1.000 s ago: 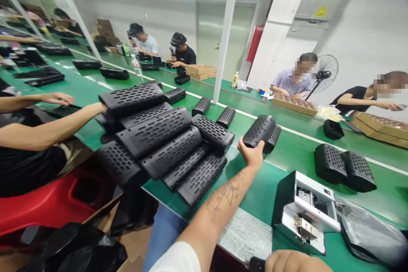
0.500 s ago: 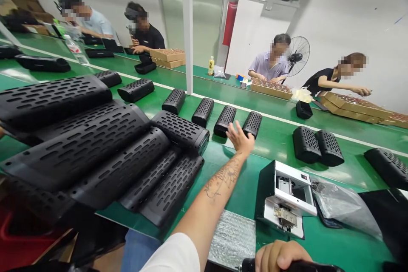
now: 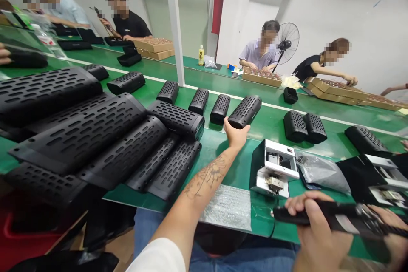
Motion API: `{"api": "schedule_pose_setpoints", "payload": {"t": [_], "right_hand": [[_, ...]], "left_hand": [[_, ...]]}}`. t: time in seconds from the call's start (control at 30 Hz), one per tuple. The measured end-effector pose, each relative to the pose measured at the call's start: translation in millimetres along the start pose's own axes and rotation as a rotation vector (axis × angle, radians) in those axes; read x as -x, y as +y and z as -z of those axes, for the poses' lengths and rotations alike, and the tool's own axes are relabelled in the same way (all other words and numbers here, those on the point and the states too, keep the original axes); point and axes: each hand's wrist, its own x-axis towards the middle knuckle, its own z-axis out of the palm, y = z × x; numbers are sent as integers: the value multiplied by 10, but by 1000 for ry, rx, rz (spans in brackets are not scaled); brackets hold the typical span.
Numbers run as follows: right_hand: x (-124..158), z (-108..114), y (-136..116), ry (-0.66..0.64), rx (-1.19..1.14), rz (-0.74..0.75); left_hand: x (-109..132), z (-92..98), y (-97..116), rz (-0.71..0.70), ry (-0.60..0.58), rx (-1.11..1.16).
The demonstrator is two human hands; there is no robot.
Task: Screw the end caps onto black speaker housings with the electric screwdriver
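My left hand reaches over the green belt and grips the end of a black perforated cylindrical speaker housing, which tilts upward. Standing to its left are several similar housings in a row. My right hand is low at the bottom right, closed around a long black hand tool with a metal section. Its exact kind is hidden. Nearest my left forearm lies a large heap of slotted black housings, close to the camera.
A small white-and-black press fixture stands right of my left hand, beside a plastic bag and a silver foil mat. Further housings lie on the belt. Co-workers sit beyond with cardboard trays.
My left hand has closed on the end housing and tipped it up from the row. My right hand has risen into view with the tool. The view has turned right.
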Motion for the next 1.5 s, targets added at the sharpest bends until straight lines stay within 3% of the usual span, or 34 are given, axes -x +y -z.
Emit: {"api": "schedule_pose_setpoints", "payload": {"t": [0.13, 0.23, 0.4, 0.47, 0.53, 0.63, 0.77, 0.9, 1.0, 1.1, 1.23, 1.5], "right_hand": [[-313, -167, 34, 211, 44, 81], [-560, -211, 146, 223, -18, 211], [-729, -167, 289, 79, 20, 187], [-715, -162, 306, 9, 49, 153], [-697, -171, 303, -40, 69, 126], [-686, -192, 282, -65, 73, 113], [-626, -190, 197, -65, 82, 106], [-400, -101, -70, -60, 27, 159], [-174, -42, -330, -265, -117, 246], [15, -76, -468, -422, -162, 218], [124, -191, -390, -486, -181, 121], [82, -268, -205, -591, -244, 59]], "left_hand": [[751, 765, 167, -100, -78, 416], [1246, 1483, 184, -140, -188, 567], [1657, 2761, -78, -76, -424, 405], [1709, 3130, -201, -92, -438, 251], [1738, 3350, -310, -77, -468, 137], [1746, 3425, -486, -6, -548, 75], [1664, 3312, -776, 31, -620, 49], [1517, 3227, -992, 11, -711, 71], [1431, 3201, -1058, 13, -759, 112], [1394, 3185, -1072, 3, -780, 128], [1392, 3173, -1076, -11, -803, 136], [1392, 3174, -1140, -30, -797, 131]]}}
